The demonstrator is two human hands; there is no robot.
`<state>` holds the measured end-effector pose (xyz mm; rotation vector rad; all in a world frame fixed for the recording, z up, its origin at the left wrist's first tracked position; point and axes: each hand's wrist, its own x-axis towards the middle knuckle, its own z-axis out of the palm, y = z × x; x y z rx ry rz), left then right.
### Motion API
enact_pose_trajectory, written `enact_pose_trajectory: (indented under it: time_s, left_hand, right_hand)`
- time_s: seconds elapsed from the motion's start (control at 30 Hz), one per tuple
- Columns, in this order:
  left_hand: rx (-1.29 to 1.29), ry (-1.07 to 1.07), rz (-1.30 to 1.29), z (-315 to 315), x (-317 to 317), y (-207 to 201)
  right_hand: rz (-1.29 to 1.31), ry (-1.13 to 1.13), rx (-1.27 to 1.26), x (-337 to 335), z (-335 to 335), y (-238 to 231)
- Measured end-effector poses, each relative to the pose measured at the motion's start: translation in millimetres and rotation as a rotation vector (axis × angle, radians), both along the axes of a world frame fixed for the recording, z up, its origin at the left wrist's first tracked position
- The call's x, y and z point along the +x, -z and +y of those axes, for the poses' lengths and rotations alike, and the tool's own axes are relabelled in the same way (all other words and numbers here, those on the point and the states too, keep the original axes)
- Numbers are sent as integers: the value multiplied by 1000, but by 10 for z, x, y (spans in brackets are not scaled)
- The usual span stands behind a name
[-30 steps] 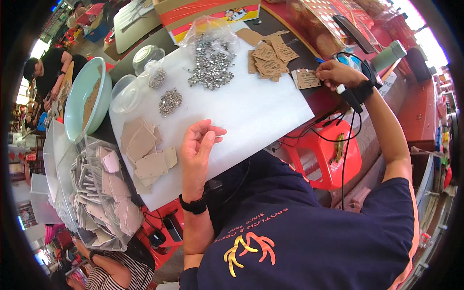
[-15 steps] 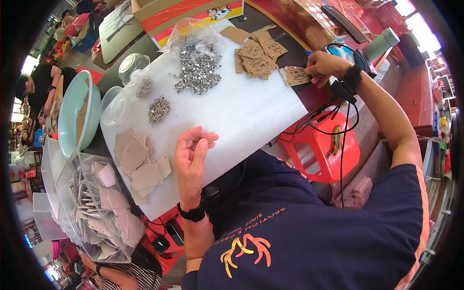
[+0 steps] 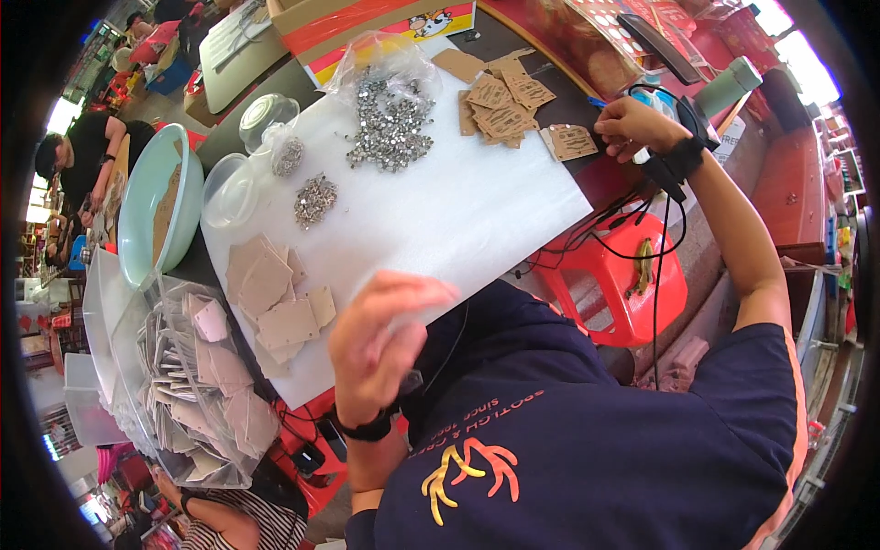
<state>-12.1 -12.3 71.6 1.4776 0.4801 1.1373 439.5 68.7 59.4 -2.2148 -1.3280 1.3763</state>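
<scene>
My right hand (image 3: 634,128) is at the far right edge of the white sheet, fingers bent and apart, with nothing visible in them. Just left of its fingertips lies a brown printed card (image 3: 572,142), on the sheet's corner. Beside it is a loose pile of similar brown cards (image 3: 502,108). My left hand (image 3: 380,335), blurred, hovers over the near edge of the white sheet (image 3: 440,220), thumb apart from the fingers and nothing visible in it. Left of it lie plain grey-beige cards (image 3: 275,298). Small silver metal pieces (image 3: 392,124) spill from a clear bag; a smaller heap (image 3: 315,201) lies nearby.
A clear bin (image 3: 197,385) full of plain cards stands at the left, below a pale green basin (image 3: 158,211). Clear plastic tubs (image 3: 229,188) sit by the sheet. A red stool (image 3: 632,284), black cables and a green bottle (image 3: 729,84) are at the right. Other people work at the left.
My left hand has risen and its fingers have straightened somewhat. My right fingers have come slightly away from the brown card. The whole view has shifted a little.
</scene>
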Motion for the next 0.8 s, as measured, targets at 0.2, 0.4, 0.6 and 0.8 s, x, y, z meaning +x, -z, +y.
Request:
enact_pose_trajectory:
  time_s: [0.2,0.4,0.6,0.8]
  left_hand:
    - [42,529,-467,-141,114,-871]
    - [105,525,-611,-371,15,-911]
    - [32,697,-747,-416,-62,-937]
    - [78,458,-650,-491,4,-1472]
  right_hand:
    - [-126,-241,276,-268,-127,87]
    - [-284,-450,395,-347,-8,2]
    - [64,-309,124,-354,20,-393]
    - [259,-445,222,-780,366,-978]
